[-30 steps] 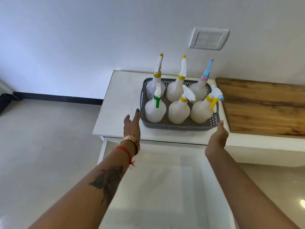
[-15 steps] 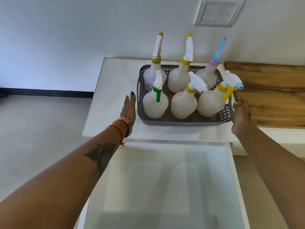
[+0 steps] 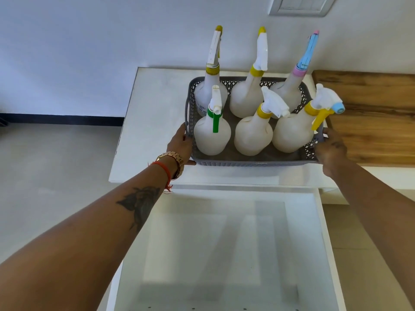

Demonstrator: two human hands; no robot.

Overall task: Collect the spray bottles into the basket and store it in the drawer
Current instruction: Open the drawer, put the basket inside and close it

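Now both hands, left hand [image 3: 181, 143] and right hand [image 3: 330, 147], clasp the short ends of the loaded basket [image 3: 251, 163], directly behind the open drawer [image 3: 326, 232].

Home interior: plain white wall with switch plate [image 3: 299, 5], tiled floor [image 3: 56, 167] with dark skirting, low white cabinet [image 3: 152, 122], wooden top [image 3: 370, 113] beside it.

both arms extended, left hand [image 3: 180, 142] & right hand [image 3: 330, 149] gripping
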